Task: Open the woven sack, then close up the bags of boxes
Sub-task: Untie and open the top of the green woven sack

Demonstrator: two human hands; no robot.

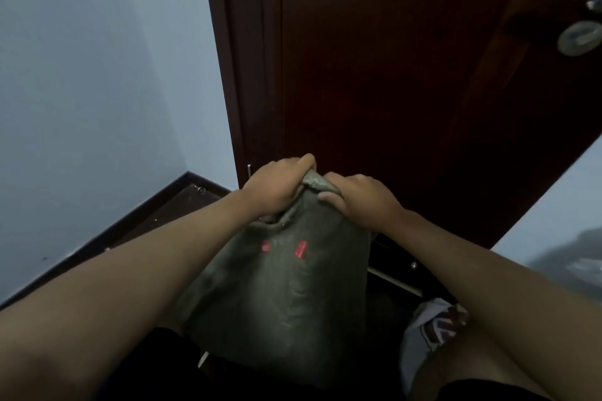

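Woven sack (286,286): grey-green, upright below both hands, bunched neck between them. Left hand (277,187) and right hand (358,197) each grip the gathered mouth. Advice: part hands evenly, spreading the fabric outward.

I see both forearms bare from the bottom corners up to the wrists, no sleeves, watch or bands on either. The left hand (275,187) and right hand (358,197) are bare, without gloves or rings. Low in view, dark shorts (482,389) cover my thighs, hem edge visible at right.
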